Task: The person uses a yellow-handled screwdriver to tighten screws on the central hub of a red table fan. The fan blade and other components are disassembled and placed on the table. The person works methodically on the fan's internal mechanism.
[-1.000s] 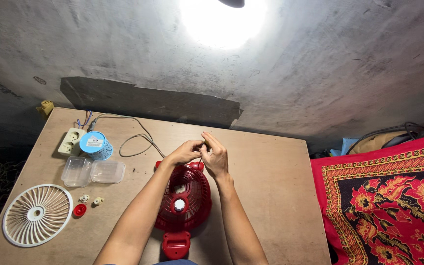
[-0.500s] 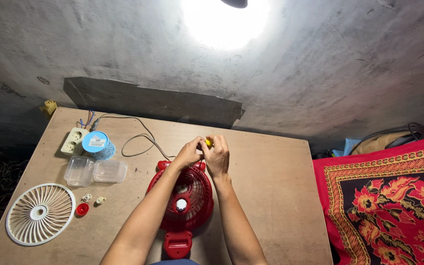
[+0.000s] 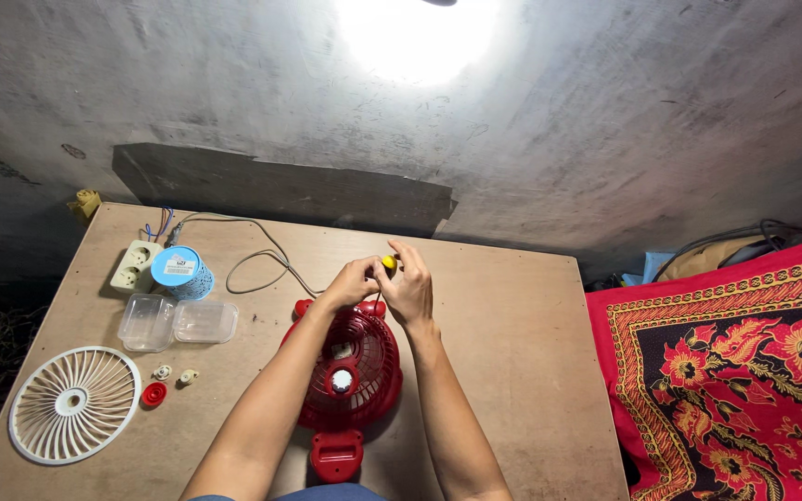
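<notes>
Small yellow-handled tool [image 3: 388, 263] stands pinched between left hand [image 3: 350, 283] and right hand [image 3: 410, 289], at twelve o'clock above round red plastic fan [image 3: 350, 371].

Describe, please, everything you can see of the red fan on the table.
The red fan looks plastic and lies flat on the wooden table, its round ribbed rear guard facing up with a white hub in the centre. Its red base points toward the person. The front grille is off. Both forearms cross above it, and the left hand and right hand meet at its far edge, beside a small yellow part.
</notes>
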